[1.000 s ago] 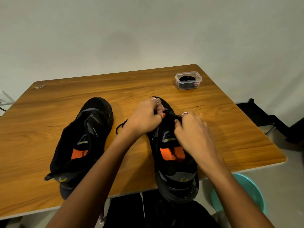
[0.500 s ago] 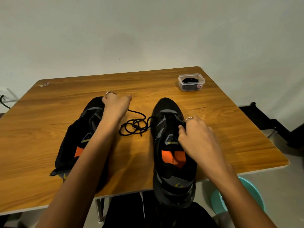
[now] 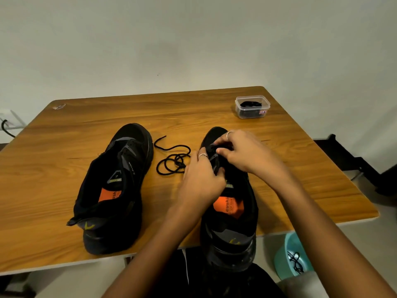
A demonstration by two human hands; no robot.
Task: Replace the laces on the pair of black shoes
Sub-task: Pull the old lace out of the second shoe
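Both hands on right shoe (image 3: 231,203) near its toe end. Left hand (image 3: 198,179) and right hand (image 3: 242,152) fingers curled, pinching at eyelet area; exact grip unclear. Loose lace (image 3: 171,160) lies just left of left fingers, coiled, so left hand nearer.

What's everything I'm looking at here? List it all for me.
Table: one, brown wood, under everything.
Shoes: two, black with orange insoles; left shoe unlaced, right shoe overhanging the near edge.
Loose lace: one, black, between the shoes.
Tub: one, clear, far right corner, something black inside.
Basin: one, teal, on the floor right, black laces inside.
Left hand and right hand: both at the right shoe's eyelets; what they pinch is unclear.
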